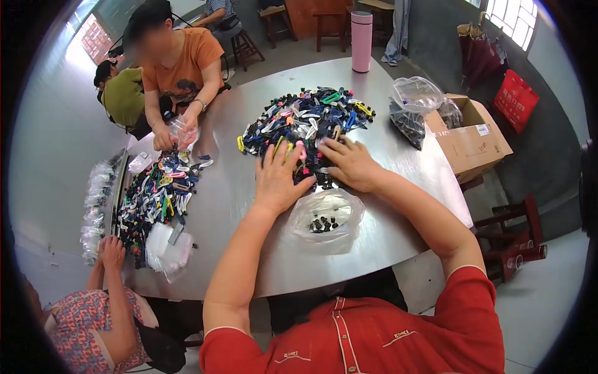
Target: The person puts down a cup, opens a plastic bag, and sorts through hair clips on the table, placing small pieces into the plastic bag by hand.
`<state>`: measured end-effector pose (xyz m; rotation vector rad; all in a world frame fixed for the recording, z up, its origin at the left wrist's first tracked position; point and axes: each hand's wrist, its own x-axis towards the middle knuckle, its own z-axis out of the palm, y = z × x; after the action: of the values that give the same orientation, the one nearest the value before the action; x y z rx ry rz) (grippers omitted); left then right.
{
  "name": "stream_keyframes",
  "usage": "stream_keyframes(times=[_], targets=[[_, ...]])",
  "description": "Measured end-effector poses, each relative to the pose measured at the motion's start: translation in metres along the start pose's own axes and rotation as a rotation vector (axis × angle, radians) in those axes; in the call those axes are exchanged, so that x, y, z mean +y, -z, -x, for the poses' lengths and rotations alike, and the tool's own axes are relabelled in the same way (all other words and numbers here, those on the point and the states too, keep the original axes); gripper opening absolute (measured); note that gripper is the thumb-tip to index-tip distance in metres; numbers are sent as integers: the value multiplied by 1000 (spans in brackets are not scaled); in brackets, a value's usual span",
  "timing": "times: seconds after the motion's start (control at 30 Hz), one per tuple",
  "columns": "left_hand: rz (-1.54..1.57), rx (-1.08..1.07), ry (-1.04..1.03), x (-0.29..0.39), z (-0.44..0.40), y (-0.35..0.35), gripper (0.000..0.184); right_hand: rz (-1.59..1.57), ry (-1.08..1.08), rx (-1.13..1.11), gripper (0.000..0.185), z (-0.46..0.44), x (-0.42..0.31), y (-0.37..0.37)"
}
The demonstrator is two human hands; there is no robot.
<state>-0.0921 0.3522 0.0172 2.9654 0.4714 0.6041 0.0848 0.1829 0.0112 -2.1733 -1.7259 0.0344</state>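
Both hands are laid palm down at the near edge of a pile of mixed clips [311, 112], with the fingers spread and pointed away from the body. By the left hand [275, 182], opened wide, the near left part of the pile is touched, the thumb being turned inward; by the right hand [356, 167], also opened, the near right part is covered. No firm grip is shown in either, though whether a small piece is pinned under the fingertips cannot be told. With the fingers fanned like this, many pieces can probably be touched at once, and the near edge of the heap is bracketed from two sides

The pile is spread on a metal table [218, 218]. Between the forearms, just on the near side of the pile, a clear bag [353, 215] is set with its mouth open upward and a few black pieces [322, 223] inside; it seems to be placed there so that it is within easy reach of both hands. Beyond the right hand, a clear tub [425, 93] is rested against a dark filled bag [408, 126], beside a cardboard box [476, 149]. A pink bottle [361, 43] is stood upright at the far edge, well apart from the clips. To the left, a second pile [149, 202] is shared by two co-workers, and a small bag [185, 129] is held by one of them
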Motion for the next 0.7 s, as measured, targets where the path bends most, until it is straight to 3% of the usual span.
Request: stream_keyframes(times=[0.17,0.27,0.37,0.43,0.57,0.63,0.67,0.7], targets=[[-56,-72,125,-28,24,18,73,-58,-14,103,53,14,14,0],[384,74,90,-45,39,28,70,-211,25,275,45,9,16,2],[449,154,227,-50,61,38,55,-205,34,400,36,11,15,8],[428,21,426,-38,74,44,49,-164,47,361,38,15,10,12],[402,6,237,-37,69,24,40,-58,72,260,43,11,6,-3],[656,46,265,-33,53,20,35,-32,50,229,44,7,6,-6],[944,38,327,-32,44,22,30,-44,44,224,44,7,9,-7],[882,70,295,-41,38,25,29,-57,38,219,44,8,12,-9]])
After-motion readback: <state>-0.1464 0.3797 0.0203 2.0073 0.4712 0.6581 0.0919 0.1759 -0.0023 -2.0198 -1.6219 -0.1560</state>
